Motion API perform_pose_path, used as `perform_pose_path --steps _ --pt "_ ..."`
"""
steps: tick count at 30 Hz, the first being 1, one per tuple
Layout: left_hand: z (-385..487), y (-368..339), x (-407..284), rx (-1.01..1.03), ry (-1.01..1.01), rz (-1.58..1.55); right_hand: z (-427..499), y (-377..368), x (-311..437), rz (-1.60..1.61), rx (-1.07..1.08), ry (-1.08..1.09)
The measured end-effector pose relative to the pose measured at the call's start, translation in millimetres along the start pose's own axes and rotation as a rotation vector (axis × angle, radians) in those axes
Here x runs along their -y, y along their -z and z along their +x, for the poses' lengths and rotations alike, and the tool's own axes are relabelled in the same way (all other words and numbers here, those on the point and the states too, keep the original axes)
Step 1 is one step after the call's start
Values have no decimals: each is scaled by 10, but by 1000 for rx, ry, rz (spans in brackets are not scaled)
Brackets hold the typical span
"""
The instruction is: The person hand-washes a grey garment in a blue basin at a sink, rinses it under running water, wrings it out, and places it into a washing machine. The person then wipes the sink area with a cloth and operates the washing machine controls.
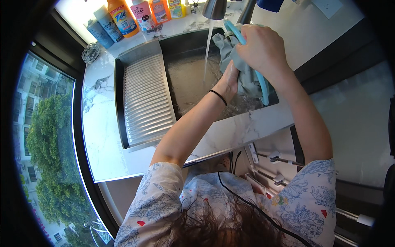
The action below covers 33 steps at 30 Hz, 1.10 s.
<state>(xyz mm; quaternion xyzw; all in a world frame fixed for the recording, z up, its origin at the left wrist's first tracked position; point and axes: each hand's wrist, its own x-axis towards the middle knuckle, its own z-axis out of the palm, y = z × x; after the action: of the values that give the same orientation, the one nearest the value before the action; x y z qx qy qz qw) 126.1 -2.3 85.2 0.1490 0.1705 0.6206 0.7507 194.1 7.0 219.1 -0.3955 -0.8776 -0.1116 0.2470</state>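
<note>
Over the right part of the sink, a grey-green cloth hangs bunched on a light blue plastic hanger or frame; its exact kind cannot be told. My right hand grips the blue plastic and the cloth's upper part from above. Under the cloth is my left hand, its palm against the fabric and its fingers largely hidden. Water runs from the metal faucet into the sink, just left of the cloth. Rippling water covers the sink floor.
A ribbed metal washboard fills the sink's left side. Behind stand a Tide bottle, a pink bottle, spray cans and other bottles. A glass ball sits on the marbled counter near the window.
</note>
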Motion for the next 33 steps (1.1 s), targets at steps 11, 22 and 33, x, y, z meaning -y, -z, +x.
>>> perform_pose_path --steps 11,22,33 --pt "-64 824 -424 -789 -15 652 -797 -1542 -794 1509 -108 -1014" --pt "-232 1439 -807 -179 -231 2983 -903 -2453 -581 461 251 -785" --pt "-144 1311 -1043 216 269 2246 -544 -2304 -10 484 628 -161"
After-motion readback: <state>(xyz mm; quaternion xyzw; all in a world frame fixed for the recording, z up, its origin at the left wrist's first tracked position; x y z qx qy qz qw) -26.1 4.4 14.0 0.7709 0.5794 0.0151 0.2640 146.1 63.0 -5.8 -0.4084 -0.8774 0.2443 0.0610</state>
